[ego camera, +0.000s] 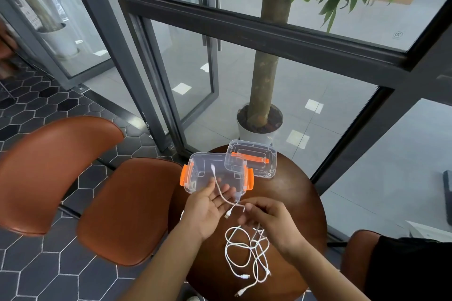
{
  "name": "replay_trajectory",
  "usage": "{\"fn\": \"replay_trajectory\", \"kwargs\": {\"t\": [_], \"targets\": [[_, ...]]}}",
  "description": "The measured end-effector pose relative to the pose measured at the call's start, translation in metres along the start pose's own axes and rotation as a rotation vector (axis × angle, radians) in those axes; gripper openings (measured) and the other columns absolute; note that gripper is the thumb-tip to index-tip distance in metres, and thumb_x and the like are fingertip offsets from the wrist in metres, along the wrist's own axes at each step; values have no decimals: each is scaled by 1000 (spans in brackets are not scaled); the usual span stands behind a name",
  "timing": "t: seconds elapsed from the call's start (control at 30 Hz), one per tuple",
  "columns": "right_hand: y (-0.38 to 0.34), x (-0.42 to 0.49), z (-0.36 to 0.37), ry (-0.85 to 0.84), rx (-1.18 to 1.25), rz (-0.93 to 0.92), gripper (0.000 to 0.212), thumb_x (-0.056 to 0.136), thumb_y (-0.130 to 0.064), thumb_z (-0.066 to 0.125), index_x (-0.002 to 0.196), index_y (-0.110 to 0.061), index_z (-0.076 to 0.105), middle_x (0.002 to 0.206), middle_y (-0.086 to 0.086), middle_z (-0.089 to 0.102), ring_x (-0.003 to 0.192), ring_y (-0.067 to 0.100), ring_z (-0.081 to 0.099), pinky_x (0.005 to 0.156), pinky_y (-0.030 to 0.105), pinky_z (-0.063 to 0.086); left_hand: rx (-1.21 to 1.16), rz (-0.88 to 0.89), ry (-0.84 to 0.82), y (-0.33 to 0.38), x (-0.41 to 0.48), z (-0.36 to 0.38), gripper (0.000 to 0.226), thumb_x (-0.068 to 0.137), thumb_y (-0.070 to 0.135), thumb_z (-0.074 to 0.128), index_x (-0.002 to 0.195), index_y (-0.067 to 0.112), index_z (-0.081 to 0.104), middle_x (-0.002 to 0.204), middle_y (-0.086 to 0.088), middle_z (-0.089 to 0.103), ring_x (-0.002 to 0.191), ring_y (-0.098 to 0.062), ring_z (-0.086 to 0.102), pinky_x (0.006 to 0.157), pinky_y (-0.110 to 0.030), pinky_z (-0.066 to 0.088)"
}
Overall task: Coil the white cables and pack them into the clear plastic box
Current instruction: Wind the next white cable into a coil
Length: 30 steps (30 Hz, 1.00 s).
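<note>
Round dark wooden table [293,193] beside glass walls. Left hand [208,205] lies flat, palm up, with a short white cable [218,190] draped across it. Right hand [269,215] pinches that cable near its plug. Open clear plastic box with orange latches [193,171] sits just beyond the left fingertips. Tangled white cables [244,252] lie under the right wrist. Judgement: wind even loops with light tension.

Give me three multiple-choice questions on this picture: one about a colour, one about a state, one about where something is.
1. The latches on the clear box are: A blue; B orange; C green.
2. The clear box is: A upside down; B lidded; C open, its lid off.
3. The tangle of white cables lies: A on the table; B in the clear box; C on the lid.
Answers: 1 B, both end latches show orange. 2 C, the lid rests at the box's far right corner. 3 A, its loops rest on the brown tabletop.
</note>
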State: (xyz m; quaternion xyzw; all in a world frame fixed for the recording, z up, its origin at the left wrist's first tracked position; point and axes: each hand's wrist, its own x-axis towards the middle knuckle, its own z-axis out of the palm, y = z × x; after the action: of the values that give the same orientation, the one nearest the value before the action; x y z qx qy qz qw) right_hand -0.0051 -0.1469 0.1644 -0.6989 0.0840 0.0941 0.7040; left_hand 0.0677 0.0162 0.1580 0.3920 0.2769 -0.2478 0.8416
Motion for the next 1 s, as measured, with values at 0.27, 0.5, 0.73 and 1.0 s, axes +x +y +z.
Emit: {"fn": "replay_trajectory", "kwargs": {"t": [0.27,0.5,0.73,1.0], "targets": [[24,-1,-13,-155,-228,7,13,99,-16,63,100,-12,75,75,2,65,61,13,62,59,25,50,29,34,-80,17,-7,6,36,104,32,45,116,4,63,55,2,38,44,-10,39,58,-31,50],[26,9,-41,-326,-563,173,26,100,-39,59,85,-22,72,61,-6,61,57,5,56,62,23,47,290,-29,-373,35,-33,9,45,102,39,39,119,7,66,97,-23,73,73,-32,73,70,-43,60],[-33,42,-37,-4,-614,60,39,88,-42,72,70,-8,65,58,2,57,51,18,56,58,46,55,931,-103,-474,25,-49,14,42,104,32,44,119,-1,64,103,-29,73,88,-40,73,78,-45,60],[-69,11,-2,-41,-297,26,23,99,-20,61,92,0,69,66,16,71,48,20,63,51,29,50,570,123,-257,4,-36,17,36,104,23,45,121,-2,65,116,-23,70,108,-33,69,95,-46,56]]}}
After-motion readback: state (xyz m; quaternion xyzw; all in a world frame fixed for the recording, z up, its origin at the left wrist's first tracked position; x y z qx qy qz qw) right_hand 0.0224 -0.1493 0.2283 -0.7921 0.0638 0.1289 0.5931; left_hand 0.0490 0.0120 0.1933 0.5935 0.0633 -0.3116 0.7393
